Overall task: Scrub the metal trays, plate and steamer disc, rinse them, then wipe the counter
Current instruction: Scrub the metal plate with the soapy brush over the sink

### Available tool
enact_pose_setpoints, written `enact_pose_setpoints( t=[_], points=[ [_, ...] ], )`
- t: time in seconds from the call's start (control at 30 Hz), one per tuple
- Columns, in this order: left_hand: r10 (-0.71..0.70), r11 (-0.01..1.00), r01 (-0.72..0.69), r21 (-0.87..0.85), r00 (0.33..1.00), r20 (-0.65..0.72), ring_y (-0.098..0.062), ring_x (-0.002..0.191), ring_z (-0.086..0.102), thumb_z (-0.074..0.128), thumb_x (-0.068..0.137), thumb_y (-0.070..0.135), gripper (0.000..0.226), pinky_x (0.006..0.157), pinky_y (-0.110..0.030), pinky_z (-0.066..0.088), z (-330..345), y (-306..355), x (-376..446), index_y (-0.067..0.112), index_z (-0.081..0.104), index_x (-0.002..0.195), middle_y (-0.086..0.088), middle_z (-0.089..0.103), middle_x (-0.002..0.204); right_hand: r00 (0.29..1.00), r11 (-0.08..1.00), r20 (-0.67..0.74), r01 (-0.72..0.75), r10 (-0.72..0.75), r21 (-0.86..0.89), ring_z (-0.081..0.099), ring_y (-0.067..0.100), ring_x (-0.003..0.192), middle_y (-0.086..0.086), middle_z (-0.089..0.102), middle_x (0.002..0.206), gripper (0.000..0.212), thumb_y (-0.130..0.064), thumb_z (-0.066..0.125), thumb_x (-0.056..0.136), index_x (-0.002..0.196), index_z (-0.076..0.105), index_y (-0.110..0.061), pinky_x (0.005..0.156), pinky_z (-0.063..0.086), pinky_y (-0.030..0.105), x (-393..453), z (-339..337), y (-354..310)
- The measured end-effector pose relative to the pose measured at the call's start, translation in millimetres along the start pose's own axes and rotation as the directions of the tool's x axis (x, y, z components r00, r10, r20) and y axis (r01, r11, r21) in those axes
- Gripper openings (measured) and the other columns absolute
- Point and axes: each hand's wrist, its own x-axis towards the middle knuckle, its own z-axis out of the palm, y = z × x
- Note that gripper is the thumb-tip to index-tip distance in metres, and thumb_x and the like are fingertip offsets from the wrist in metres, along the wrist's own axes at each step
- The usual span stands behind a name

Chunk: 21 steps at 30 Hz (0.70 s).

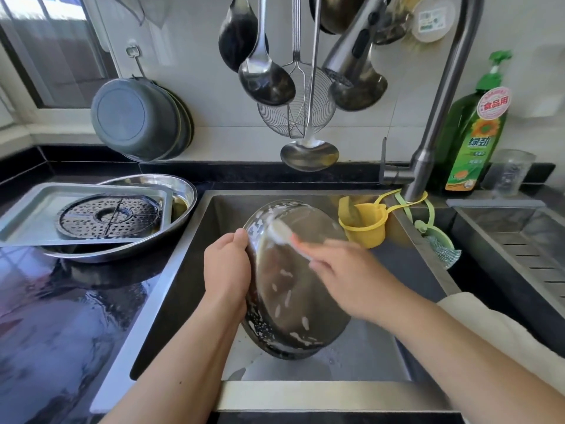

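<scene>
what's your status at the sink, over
Left hand grips round metal pan, tilted over sink. Right hand scrubs it with sponge, suds on. Rectangular tray and steamer disc wait on counter. Nothing blocking.

Tall green plastic dish-soap bottle with pump top point(472, 130), standing on the counter right of the faucet: round pink sticker near its shoulder reads "食品用"; green label below, with a sunflower picture, reads "绿劲". Smaller print lower on the label too small to read. Round white tag with green markings point(430, 21) hanging at top right: blurred, unreadable.
</scene>
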Motion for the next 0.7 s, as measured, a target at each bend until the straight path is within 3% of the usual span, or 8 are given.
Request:
enact_pose_setpoints(
  t=[0.1,0.23,0.3,0.37,0.47,0.57,0.63,0.7],
  points=[
    [0.011,1.0,-0.011,0.003,1.0,-0.004,-0.021,0.068,0.045,0.056,0.098,0.026,0.046,0.068,-0.038,0.038,-1.7,0.4,3.3,0.023,0.044,0.054,-0.004,0.047,0.063,0.999,0.999,-0.016,0.044,-0.044,-0.006,0.05,0.012,0.083,-0.007,0.05,0.089,0.054,-0.025,0.045,0.107,0.148,0.03,-0.058,0.075,0.045,0.031,2.2,5.7,4.3],
    [0.027,0.999,-0.029,0.023,0.998,0.062,-0.022,0.068,0.056,0.055,0.1,0.031,0.043,0.069,-0.037,0.046,1.3,-0.7,0.7,0.006,0.058,0.066,-0.009,0.061,0.069,0.962,0.976,-0.179,-0.216,0.206,-0.038,0.057,0.021,0.094,0.005,0.061,0.113,0.057,-0.023,0.043,0.107,0.154,0.027,-0.051,0.077,0.048,0.035,19.6,-8.3,33.3],
    [0.026,0.999,-0.028,0.034,0.997,0.07,-0.022,0.069,0.056,0.055,0.1,0.034,0.043,0.07,-0.038,0.047,2.2,-0.8,-1.8,-0.002,0.057,0.076,-0.012,0.061,0.072,0.99,0.991,-0.078,-0.116,0.122,0.072,0.059,0.021,0.111,0.004,0.061,0.131,0.06,-0.023,0.045,0.107,0.153,0.024,-0.055,0.094,0.051,0.037,10.8,-2.9,21.7],
    [0.006,1.0,-0.007,0.025,1.0,0.028,-0.022,0.068,0.053,0.055,0.101,0.031,0.041,0.069,-0.038,0.045,0.1,-1.1,0.7,0.006,0.056,0.069,-0.01,0.058,0.069,0.997,0.985,0.071,0.026,-0.039,0.17,0.056,0.018,0.123,0.001,0.059,0.141,0.064,-0.021,0.046,0.106,0.147,0.022,-0.065,0.106,0.045,0.035,-2.8,6.7,0.4],
    [-0.026,1.0,0.026,0.004,1.0,-0.005,-0.02,0.066,0.053,0.054,0.103,0.029,0.047,0.069,-0.036,0.044,-2.9,-0.7,4.3,0.019,0.056,0.057,-0.005,0.057,0.064,0.998,0.997,0.051,-0.048,0.045,0.06,0.061,0.016,0.085,0.001,0.065,0.128,0.065,-0.023,0.043,0.107,0.144,0.018,-0.071,0.076,0.05,0.029,7.5,5.5,16.0],
    [-0.025,1.0,0.025,0.017,1.0,0.008,-0.021,0.068,0.056,0.054,0.102,0.031,0.04,0.07,-0.036,0.046,-1.7,-1.0,3.3,0.016,0.062,0.066,-0.006,0.061,0.068,0.979,0.979,-0.039,-0.2,0.201,0.033,0.057,0.011,0.079,-0.001,0.063,0.135,0.065,-0.021,0.043,0.107,0.147,0.02,-0.066,0.064,0.043,0.021,15.2,-6.5,30.4],
    [-0.039,0.999,0.038,0.028,0.999,0.013,-0.023,0.069,0.058,0.055,0.101,0.032,0.037,0.071,-0.038,0.048,-2.0,0.2,2.4,0.012,0.065,0.072,-0.009,0.062,0.07,0.995,0.989,0.048,-0.093,0.088,0.113,0.062,0.002,0.092,-0.01,0.058,0.143,0.066,-0.019,0.047,0.106,0.144,0.024,-0.068,0.077,0.048,0.011,7.1,-1.9,17.9],
    [-0.051,0.999,0.051,0.015,0.999,0.0,-0.023,0.067,0.059,0.055,0.102,0.03,0.039,0.07,-0.038,0.048,-3.0,0.6,3.0,0.011,0.064,0.068,-0.01,0.062,0.068,0.991,0.984,0.133,0.008,-0.032,0.178,0.057,0.004,0.119,-0.014,0.057,0.143,0.066,-0.017,0.051,0.105,0.142,0.031,-0.067,0.099,0.043,0.015,-1.1,5.2,1.5]
  ],
)
